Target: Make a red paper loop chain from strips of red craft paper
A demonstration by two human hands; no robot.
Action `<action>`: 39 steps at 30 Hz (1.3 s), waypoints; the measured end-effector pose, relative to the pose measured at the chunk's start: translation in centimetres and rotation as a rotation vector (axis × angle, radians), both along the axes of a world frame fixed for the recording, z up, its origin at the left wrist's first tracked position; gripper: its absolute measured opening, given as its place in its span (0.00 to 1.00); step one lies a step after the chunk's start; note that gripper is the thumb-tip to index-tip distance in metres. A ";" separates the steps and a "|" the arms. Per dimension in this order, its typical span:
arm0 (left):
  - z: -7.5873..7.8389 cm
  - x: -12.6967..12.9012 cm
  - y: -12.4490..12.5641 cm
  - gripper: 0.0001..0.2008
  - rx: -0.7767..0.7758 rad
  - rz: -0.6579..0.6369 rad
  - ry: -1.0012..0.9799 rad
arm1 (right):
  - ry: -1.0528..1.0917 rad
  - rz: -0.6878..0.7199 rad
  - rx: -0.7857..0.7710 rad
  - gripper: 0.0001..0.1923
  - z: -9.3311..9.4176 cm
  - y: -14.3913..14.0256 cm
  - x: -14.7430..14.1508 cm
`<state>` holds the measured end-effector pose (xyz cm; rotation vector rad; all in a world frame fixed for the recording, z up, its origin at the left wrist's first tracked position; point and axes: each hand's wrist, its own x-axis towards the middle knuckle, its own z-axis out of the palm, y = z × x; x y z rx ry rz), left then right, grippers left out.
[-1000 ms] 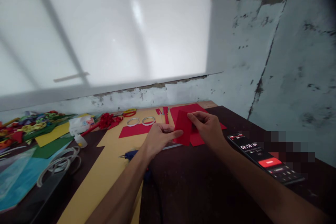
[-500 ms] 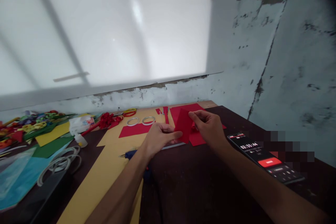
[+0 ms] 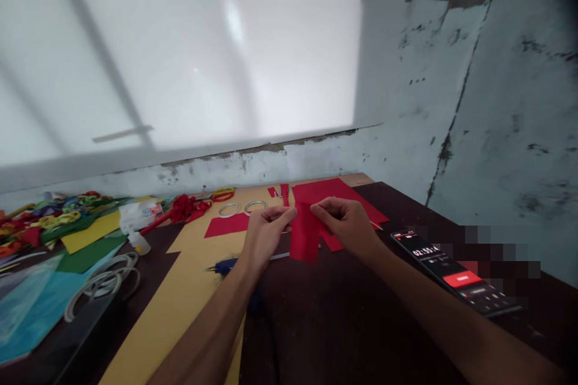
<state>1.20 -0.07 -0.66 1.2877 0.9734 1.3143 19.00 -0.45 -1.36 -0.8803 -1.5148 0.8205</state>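
A small red paper piece (image 3: 304, 237) hangs upright above the dark table, pinched near its top edge by both hands. My left hand (image 3: 270, 225) is closed on its left corner, thumb on the near side. On the right corner, my right hand (image 3: 339, 216) pinches with thumb and fingertips. Behind the piece lie a larger red sheet (image 3: 347, 189) and part of a smaller red one. A blue glue gun (image 3: 224, 266) lies beside my left wrist, partly hidden by the forearm. Another red sheet (image 3: 226, 225) rests left of my left hand.
Two silver rings (image 3: 229, 210) lie near yellow-handled scissors (image 3: 223, 194) on tan paper (image 3: 189, 277). At the right is a lit phone (image 3: 451, 271). Leftward are a coiled cable (image 3: 103, 280), a white bottle (image 3: 139, 242), a red flower (image 3: 183, 207) and colourful scraps (image 3: 58, 213).
The red paper has turned from a slanted position to hanging upright, slightly lower. My left hand has moved up to its top corner, and my right hand has shifted a little left and down.
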 end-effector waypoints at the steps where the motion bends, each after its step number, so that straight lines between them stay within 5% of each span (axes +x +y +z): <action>1: 0.0 0.0 0.0 0.15 -0.005 0.010 -0.008 | 0.002 0.004 0.003 0.14 0.1 -0.1 0.0; 10: 0.0 -0.3 0.2 0.13 0.034 0.034 0.034 | -0.022 0.093 -0.037 0.13 0.5 -0.4 0.0; 18: 0.5 -0.6 -0.6 0.13 0.093 -0.084 0.370 | -0.140 0.185 -0.064 0.14 0.3 -0.4 -0.3; 27: 0.6 -0.6 -0.5 0.11 0.049 -0.105 0.326 | -0.037 -0.043 -0.027 0.13 0.0 0.3 0.3; 35: 1.1 -0.6 -1.0 0.11 0.062 -0.129 0.392 | -0.034 0.057 -0.057 0.13 0.0 0.8 0.8; 39: 1.3 -0.5 -0.8 0.09 0.047 -0.093 0.369 | 0.076 -0.173 -0.103 0.12 0.3 1.5 2.0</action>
